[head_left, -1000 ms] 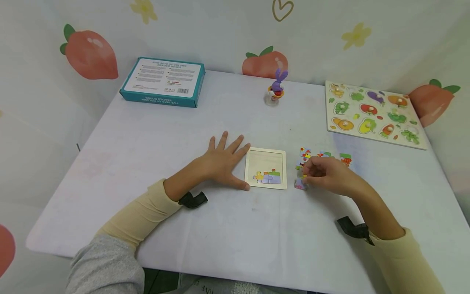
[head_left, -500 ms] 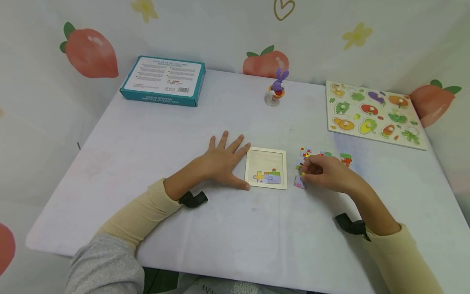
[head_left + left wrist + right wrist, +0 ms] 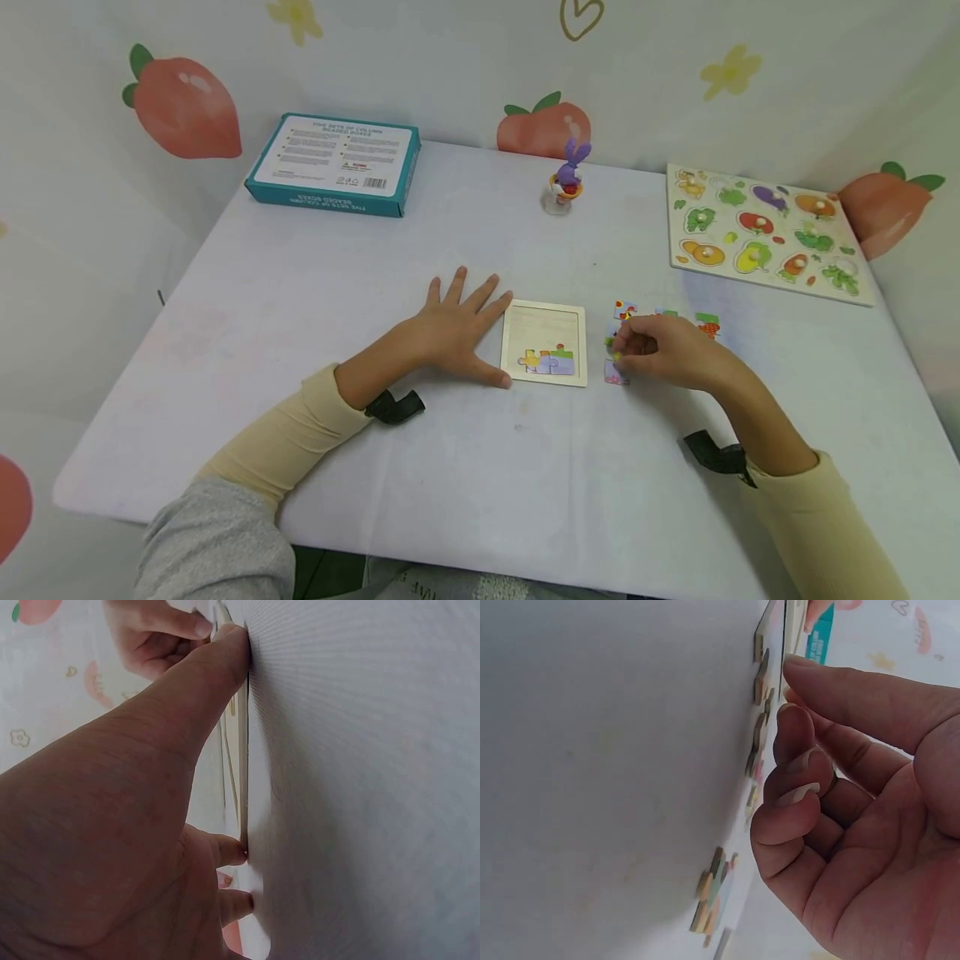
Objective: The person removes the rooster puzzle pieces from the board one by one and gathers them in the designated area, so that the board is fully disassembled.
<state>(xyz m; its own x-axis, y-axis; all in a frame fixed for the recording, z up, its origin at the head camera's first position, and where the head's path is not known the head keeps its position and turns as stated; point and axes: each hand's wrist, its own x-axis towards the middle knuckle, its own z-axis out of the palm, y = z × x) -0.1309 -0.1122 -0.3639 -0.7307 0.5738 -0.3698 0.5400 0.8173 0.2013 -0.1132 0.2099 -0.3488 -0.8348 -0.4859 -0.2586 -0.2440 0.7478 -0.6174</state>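
Observation:
My left hand (image 3: 459, 333) lies with fingers spread on the table, thumb and index finger at the left edge of a square wooden puzzle tray (image 3: 542, 305). A few joined jigsaw pieces (image 3: 551, 361) sit along the tray's bottom, mostly lavender with yellow and green. To the right of the tray, my right hand (image 3: 671, 358) pinches a lavender jigsaw piece (image 3: 614, 372) between thumb and index finger. In the right wrist view the other fingers of the right hand (image 3: 855, 772) are curled in. Loose jigsaw pieces (image 3: 624, 310) lie just beyond that hand, partly hidden by it.
Another piece with a red print (image 3: 707, 325) lies right of the hand. A teal box (image 3: 330, 167) stands at the back left, a purple rabbit figure (image 3: 568, 177) at the back middle. A vegetable peg puzzle board (image 3: 765, 233) lies at the back right.
The lavender piece in the right hand has tilted, then turned straighter, beside the tray. My right wrist has shifted slightly up. The left hand and tray have stayed put.

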